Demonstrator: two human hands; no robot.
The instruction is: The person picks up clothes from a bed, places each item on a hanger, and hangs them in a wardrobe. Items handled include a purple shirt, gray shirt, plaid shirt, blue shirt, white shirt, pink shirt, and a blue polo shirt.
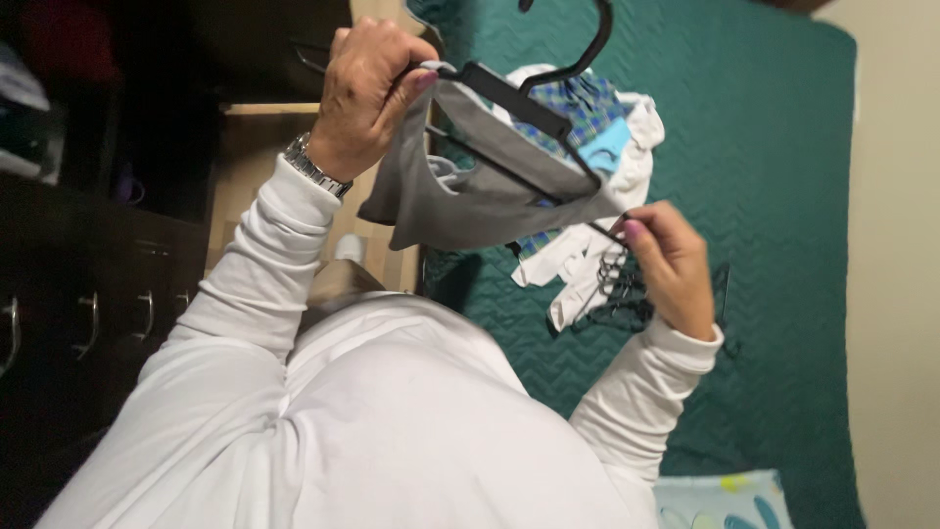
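Both hands hold a black hanger with a grey garment over a green bedspread.

At the left, the left hand (367,93), with a metal watch (315,167) at the wrist, is clenched around the upper-left end of the hanger (519,98) and the grey garment (480,191) draped on it. The hanger's long axis slants from that fist down to the right, and its hook (586,44) points up toward the top edge of the bedspread (774,196). At the lower-right end, the right hand (671,269) pinches the hanger's tip and the cloth's corner between its fingertips. Each hand takes one end, so neither is nearer. Beneath them, on the bedspread, lie a plaid garment (583,108), white clothes (587,260) and a heap of spare hangers (622,294). Dark drawers (78,294) stand at the far left.
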